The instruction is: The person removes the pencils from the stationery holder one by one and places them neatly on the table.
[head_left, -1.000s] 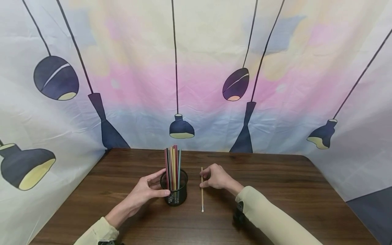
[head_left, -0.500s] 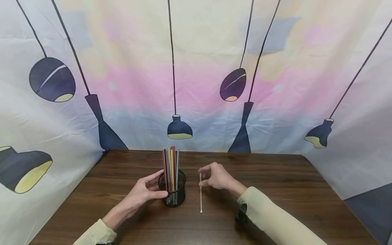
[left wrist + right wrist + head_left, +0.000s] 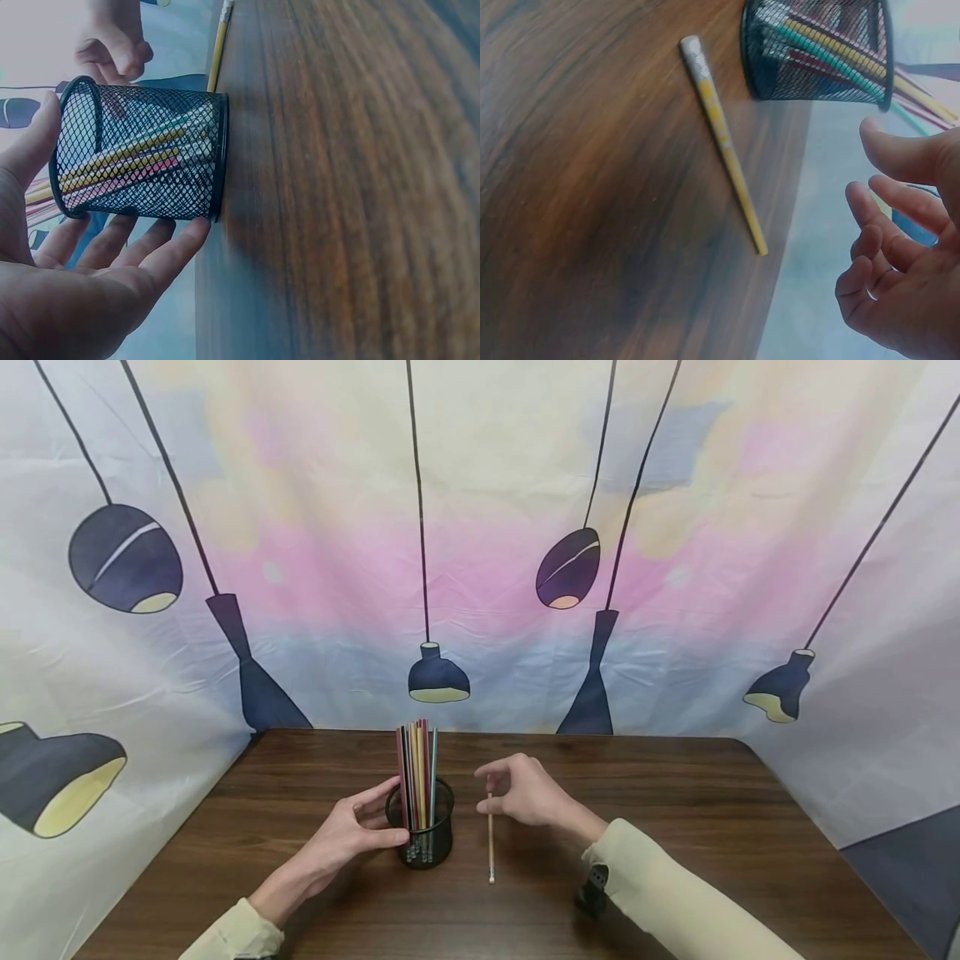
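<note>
Pencil (image 3: 491, 847), thin and yellow, lies lower centre on brown wood-grain tabletop (image 3: 690, 793) and may roll if nudged; black mesh cylindrical cup (image 3: 441, 848), gripped by left hand (image 3: 351, 828), could tip if pulled; right hand (image 3: 531, 792), empty, fingers parted, overhangs pencil's far end.

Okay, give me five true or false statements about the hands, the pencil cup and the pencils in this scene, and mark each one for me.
1. The left hand is on the mesh pencil cup. True.
2. The loose yellow pencil lies on the wooden table, its eraser end toward the person. True.
3. Both hands are gripping something. False: the right hand holds nothing, and the right wrist view shows a gap between it and the loose yellow pencil.
4. The mesh pencil cup is lying on its side. False: it stands upright.
5. The pencils in the cup are all yellow. False: red, black and light blue ones show too.
</note>
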### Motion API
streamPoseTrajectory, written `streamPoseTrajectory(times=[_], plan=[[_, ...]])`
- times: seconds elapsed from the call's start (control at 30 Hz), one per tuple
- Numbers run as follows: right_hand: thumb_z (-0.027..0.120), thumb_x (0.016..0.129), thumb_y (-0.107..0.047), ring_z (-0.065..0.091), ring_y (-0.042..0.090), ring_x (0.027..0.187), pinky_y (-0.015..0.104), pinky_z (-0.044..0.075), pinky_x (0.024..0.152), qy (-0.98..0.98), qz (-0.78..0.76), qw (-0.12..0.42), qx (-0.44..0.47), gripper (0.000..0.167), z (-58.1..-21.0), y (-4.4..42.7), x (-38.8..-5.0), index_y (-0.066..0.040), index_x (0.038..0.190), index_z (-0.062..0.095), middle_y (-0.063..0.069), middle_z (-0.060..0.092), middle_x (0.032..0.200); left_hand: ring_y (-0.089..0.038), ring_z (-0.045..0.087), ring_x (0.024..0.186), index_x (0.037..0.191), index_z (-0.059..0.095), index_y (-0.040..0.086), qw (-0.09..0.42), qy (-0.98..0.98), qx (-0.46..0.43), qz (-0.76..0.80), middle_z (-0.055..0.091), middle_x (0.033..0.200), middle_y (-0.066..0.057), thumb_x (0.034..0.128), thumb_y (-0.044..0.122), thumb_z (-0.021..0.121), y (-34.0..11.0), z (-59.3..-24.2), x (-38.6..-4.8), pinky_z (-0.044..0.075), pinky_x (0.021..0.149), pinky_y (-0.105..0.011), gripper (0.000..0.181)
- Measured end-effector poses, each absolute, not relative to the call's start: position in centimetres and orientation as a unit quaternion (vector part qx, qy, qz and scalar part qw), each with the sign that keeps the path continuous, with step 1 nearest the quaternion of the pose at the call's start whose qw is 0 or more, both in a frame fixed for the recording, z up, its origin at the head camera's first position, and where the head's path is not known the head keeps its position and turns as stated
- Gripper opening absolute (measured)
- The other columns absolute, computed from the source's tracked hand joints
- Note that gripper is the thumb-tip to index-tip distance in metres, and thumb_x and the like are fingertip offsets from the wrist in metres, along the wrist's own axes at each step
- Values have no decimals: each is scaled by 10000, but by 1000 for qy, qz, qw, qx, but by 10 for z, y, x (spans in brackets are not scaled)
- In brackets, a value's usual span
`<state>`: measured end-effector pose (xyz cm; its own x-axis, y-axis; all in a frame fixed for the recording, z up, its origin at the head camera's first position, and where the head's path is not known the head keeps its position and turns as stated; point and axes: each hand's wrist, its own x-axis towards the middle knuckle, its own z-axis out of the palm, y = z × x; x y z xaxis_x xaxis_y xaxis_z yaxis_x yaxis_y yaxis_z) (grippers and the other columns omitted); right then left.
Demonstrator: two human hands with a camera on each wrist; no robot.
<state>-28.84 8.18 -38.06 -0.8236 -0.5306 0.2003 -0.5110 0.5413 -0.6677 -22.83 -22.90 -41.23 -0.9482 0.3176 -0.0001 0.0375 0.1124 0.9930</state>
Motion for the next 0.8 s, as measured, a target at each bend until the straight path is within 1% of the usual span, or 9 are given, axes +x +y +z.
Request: streamPoseTrajectory(times=[0.13,0.27,0.37,0.47,0.57,0.63,0.77,0.8], plan=[[878,878,-107,676,204,893,392,532,845,872,-391,11,-294,376,-375,79,-286,-79,1238,772,-87,697,865,-437,526,1377,1667,315,87,104,739,117,655,396,1606,-289,941,124,814,-229,-412,-228,507,1033,-436,881],[866,889,-107,674,156,853,366,536,797,864,-410,6,-292,358,-369,75,-283,-86,1234,774,-64,718,894,-431,529,1377,1665,321,91,104,741,112,654,402,1607,-279,943,128,812,-228,-412,-227,505,1037,-448,874],[860,895,-107,660,165,826,345,529,750,858,-421,-6,-293,337,-364,71,-280,-93,1222,778,-53,727,908,-432,527,1378,1665,323,94,105,742,110,653,395,1613,-277,944,134,812,-228,-412,-227,495,1050,-470,872],[858,897,-117,627,181,768,322,506,692,856,-429,-20,-289,326,-361,67,-277,-109,1215,783,-77,721,898,-434,530,1374,1664,328,95,104,743,110,652,393,1613,-278,944,137,814,-228,-411,-228,484,1060,-489,869],[857,898,-117,599,204,707,309,477,638,854,-435,-29,-286,320,-359,61,-275,-113,1209,785,-88,720,889,-438,528,1376,1662,334,94,103,743,109,652,396,1611,-280,941,137,817,-228,-411,-228,487,1057,-490,869],[858,894,-113,599,215,697,306,468,627,851,-440,-34,-285,317,-360,58,-274,-112,1203,786,-86,721,886,-442,525,1379,1662,334,92,103,741,109,654,399,1609,-281,940,134,818,-228,-411,-228,493,1051,-482,871],[859,892,-103,686,223,803,306,516,684,840,-458,-35,-289,319,-362,53,-274,-102,1202,782,-54,727,909,-450,514,1386,1662,329,86,104,739,110,656,395,1610,-282,941,134,816,-228,-411,-227,493,1052,-480,872],[860,891,-101,701,201,827,307,526,698,838,-461,-36,-291,321,-362,51,-274,-104,1201,783,-49,728,919,-450,514,1387,1662,330,85,104,739,110,656,396,1610,-283,941,133,816,-228,-411,-227,491,1054,-481,871]])
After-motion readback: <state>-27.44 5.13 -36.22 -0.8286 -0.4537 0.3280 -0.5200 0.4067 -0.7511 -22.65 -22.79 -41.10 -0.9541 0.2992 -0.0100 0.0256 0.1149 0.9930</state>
